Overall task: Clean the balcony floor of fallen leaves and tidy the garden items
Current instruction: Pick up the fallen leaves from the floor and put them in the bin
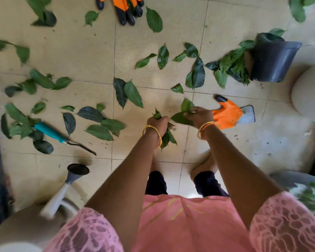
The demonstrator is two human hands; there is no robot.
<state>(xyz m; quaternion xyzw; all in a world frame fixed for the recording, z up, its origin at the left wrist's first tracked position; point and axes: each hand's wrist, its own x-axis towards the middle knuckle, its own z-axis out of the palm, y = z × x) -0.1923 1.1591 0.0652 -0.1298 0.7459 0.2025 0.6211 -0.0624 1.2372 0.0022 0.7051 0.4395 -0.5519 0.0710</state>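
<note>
Fingers of the left hand are curled tight round a bunch of leaves, with leaf tips sticking out above the fist and the longer ends hanging out below the wrist, so the bunch runs roughly away from the person and back toward them. Both arms reach straight down and forward from pink lace sleeves, each wrist wearing gold bangles. The right hand, knuckles up, pinches two leaves between fingers and thumb: one stands up past the fingertips, the other lies broad to the left, its tip nearly meeting the left fist. The hands are close together above the tiled floor. Loose leaves lie scattered over the tiles ahead and to the left, most with their long axes at mixed angles. Just right of the right hand lies an orange glove, partly hidden by the wrist, its black fingertip pointing up and left. A black pot lies tipped on its side at upper right, leaves spilling from its mouth toward the left. More orange gloves lie at the top edge. A teal-handled tool rests at left among leaves, handle up-left, metal end down-right. A watering can sits at lower left, spout aimed up and right.
</note>
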